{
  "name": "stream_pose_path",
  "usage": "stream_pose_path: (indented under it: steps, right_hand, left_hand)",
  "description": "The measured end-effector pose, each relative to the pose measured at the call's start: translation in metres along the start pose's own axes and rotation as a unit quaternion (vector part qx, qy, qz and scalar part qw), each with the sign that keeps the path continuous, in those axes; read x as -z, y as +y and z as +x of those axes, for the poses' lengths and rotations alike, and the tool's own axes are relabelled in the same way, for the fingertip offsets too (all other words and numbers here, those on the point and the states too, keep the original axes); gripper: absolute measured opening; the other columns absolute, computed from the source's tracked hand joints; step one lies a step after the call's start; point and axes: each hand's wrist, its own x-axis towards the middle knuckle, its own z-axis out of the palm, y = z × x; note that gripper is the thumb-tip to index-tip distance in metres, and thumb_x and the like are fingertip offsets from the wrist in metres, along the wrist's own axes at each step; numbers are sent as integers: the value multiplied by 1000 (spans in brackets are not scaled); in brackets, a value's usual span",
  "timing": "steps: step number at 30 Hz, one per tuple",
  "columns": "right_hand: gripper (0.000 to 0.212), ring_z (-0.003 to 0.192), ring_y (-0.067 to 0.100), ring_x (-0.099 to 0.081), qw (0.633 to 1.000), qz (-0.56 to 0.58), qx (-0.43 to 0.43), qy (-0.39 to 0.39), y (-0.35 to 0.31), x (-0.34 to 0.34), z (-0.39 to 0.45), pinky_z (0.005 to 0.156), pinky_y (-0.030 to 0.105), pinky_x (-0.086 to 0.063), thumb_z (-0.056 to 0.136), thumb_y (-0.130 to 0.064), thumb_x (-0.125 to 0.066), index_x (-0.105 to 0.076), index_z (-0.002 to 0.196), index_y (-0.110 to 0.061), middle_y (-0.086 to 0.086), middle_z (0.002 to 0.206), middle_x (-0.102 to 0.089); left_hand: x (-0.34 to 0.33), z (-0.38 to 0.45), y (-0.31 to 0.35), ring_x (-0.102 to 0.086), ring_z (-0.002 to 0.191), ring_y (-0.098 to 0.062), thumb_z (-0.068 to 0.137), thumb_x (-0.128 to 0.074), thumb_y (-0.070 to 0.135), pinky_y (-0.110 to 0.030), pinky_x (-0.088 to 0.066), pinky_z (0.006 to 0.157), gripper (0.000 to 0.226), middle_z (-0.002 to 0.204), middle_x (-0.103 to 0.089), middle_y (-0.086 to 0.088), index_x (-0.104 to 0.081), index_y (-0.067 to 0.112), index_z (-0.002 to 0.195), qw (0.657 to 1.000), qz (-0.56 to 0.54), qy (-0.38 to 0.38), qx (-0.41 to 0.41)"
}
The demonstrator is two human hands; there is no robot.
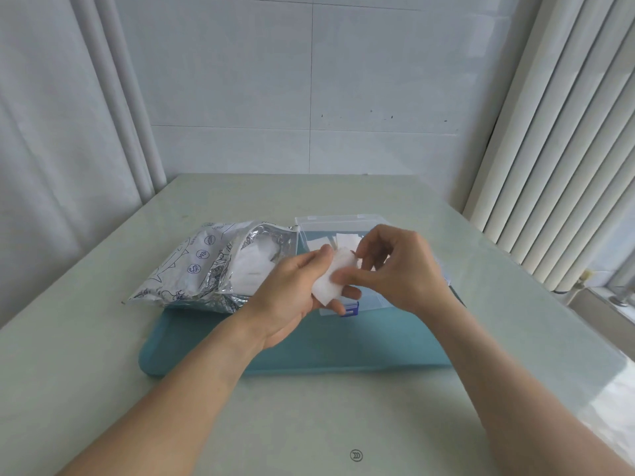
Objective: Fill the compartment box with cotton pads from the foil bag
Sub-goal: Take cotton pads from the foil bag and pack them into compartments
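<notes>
Above the box [343, 225] a pad stack [332, 279] is gripped in the left hand [295, 286] — its top pad is pinched by the right hand [395, 266]; the bag [213, 262] lies open just left.

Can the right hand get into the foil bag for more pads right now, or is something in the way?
Probably not directly. The foil bag lies open on the left, and the left hand, holding a stack of cotton pads, sits between it and the right hand, which is pinching at that stack.

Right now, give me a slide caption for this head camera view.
Both hands, left and right, hold a stack of cotton pads above the compartment box, beside the open foil bag.
</notes>
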Motion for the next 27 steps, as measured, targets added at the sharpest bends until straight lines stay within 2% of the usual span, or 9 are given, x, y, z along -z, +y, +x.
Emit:
stream_pose_path:
  steps: [5,9,13,16,18,21,23,25,27]
  right_hand:
    - [24,72,11,-55,995,49,92,-4,2,0,-1,63,30,-47,70,-28,-91,-75,89,-29,-6,85,-65]
    - [6,76,31,-62,996,73,60,5,3,-2,0,70,47,-52,87,-23,-78,-73,85,-27,-7,83,-70]
    - [10,85,12,-65,998,29,54,-1,3,-7,-1,73,39,-53,97,-23,-63,-72,98,-27,-12,88,-72]
    - [19,87,7,-61,998,6,61,-23,6,-13,-1,72,24,-47,101,-27,-55,-72,110,-28,-10,98,-66]
    - [14,90,8,-61,997,3,54,-47,8,-14,-1,75,20,-47,99,-33,-58,-70,106,-29,-8,105,-61]
    - [12,91,15,-68,995,87,17,-52,5,-7,2,79,35,-57,95,-26,-68,-71,99,-15,2,103,-70]
    - [14,86,22,-70,983,178,-1,-49,4,6,6,81,40,-59,95,-18,-69,-69,100,-5,11,96,-74]
    - [13,76,24,-69,959,279,-29,-43,5,26,12,76,36,-61,94,-14,-66,-65,98,-2,14,88,-73]
    - [5,70,22,-67,956,287,-52,-19,10,49,21,69,30,-60,94,-10,-64,-65,97,-6,10,83,-72]
  left_hand:
    - [2,1,3,-65,84,-32,107,-32,29,-28,-43,56,45,102,-66,-21,-58,-2,128,999,-23,-19,19]
    - [5,2,5,-65,82,-30,107,-29,25,-29,-42,60,43,106,-65,-27,-59,2,127,996,-67,-7,60]
    - [6,3,8,-65,83,-31,105,-32,21,-28,-46,60,41,109,-65,-29,-59,-3,124,994,-96,16,51]
    - [5,3,9,-65,92,-33,105,-32,20,-27,-50,62,41,118,-67,-25,-58,-3,127,990,-129,9,48]
    - [4,2,10,-65,105,-34,105,-31,21,-29,-56,74,42,128,-65,-22,-57,-3,129,987,-152,-15,46]
    - [4,1,9,-61,122,-39,106,-31,21,-39,-53,101,45,133,-60,-27,-54,-8,131,984,-168,-44,48]
    - [3,0,7,-66,112,-41,105,-36,24,-38,-57,94,46,126,-61,-33,-57,-13,123,987,-149,-13,62]
    - [2,0,7,-70,90,-36,103,-41,24,-34,-60,67,41,114,-66,-30,-62,-9,114,995,-89,32,34]
    - [3,0,5,-65,74,-26,95,-54,24,-28,-47,48,29,99,-69,-20,-68,0,101,996,4,86,-33]
